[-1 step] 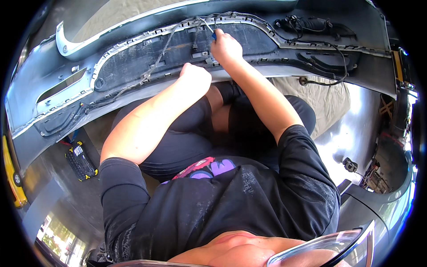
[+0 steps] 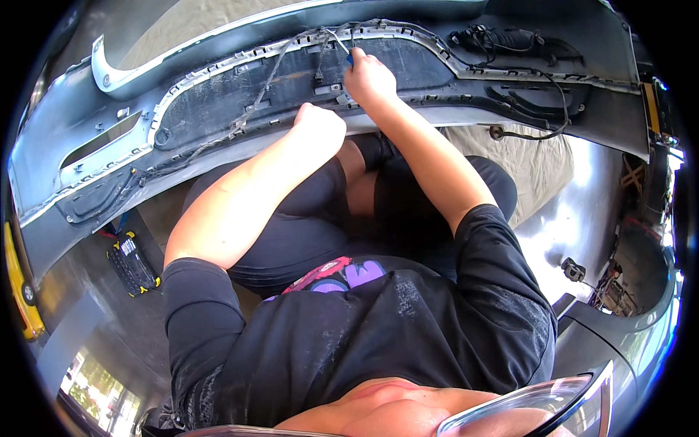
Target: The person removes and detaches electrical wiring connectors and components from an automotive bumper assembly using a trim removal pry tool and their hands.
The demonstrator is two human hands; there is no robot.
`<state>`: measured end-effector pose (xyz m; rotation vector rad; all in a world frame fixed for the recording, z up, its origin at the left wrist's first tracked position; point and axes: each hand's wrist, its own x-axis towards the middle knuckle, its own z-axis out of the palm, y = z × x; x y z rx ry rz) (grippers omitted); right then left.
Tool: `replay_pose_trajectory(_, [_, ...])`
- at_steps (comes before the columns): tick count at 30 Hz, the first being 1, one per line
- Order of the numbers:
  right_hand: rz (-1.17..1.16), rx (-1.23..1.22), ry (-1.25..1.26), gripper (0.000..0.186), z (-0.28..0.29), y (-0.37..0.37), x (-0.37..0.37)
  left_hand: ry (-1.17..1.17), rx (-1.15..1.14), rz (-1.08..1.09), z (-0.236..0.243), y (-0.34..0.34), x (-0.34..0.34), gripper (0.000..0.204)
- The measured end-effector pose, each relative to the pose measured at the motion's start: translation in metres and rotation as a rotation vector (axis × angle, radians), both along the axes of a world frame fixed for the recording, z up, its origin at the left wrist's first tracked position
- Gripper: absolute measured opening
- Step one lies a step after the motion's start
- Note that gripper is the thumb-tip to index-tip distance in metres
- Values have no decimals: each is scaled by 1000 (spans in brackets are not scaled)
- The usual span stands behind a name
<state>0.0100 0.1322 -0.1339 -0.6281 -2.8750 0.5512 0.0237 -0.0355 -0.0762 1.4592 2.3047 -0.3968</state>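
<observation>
A person sits cross-legged on the floor, seen from above their head, working on the inner side of a grey car bumper (image 2: 218, 156) that curves across the top of the view from 9 o'clock to 2 o'clock.

The right hand (image 2: 370, 79), at about 12 o'clock, is closed in a fist around a small tool with a blue handle (image 2: 349, 58); only a sliver of the handle and a thin metal shaft show above the knuckles. The tool tip meets the pale clip strip (image 2: 408, 33) along the bumper's upper inner edge, beside a bundle of grey wiring (image 2: 266, 80) that runs down toward 10 o'clock.

The left hand (image 2: 319, 125), just below and to the left of the right one, is curled shut, its knuckles against the bumper's lower edge. Whether it grips anything cannot be told.

A second tangle of black cable (image 2: 502, 40) lies on the bumper at 1 o'clock, with a loose lead ending in a round plug (image 2: 498, 132) near 2 o'clock. A black and yellow device (image 2: 133, 262) lies on the floor at 8 o'clock. A beige cloth (image 2: 539, 164) is spread under the bumper at 3 o'clock.
</observation>
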Motion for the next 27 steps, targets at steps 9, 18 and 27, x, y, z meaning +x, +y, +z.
replay_pose_trajectory(9, [57, -80, -24, 29, -8, 3, -2, 9, 9, -12, 0, 0, 1, 20])
replay_pose_trajectory(18, [57, -295, -55, 42, -15, -3, -7, 77, 220, -42, -19, -8, 1, 15])
replay_pose_trajectory(27, [-29, -534, 8, 29, -14, -5, -13, 108, 204, -92, -20, -2, 9, 15])
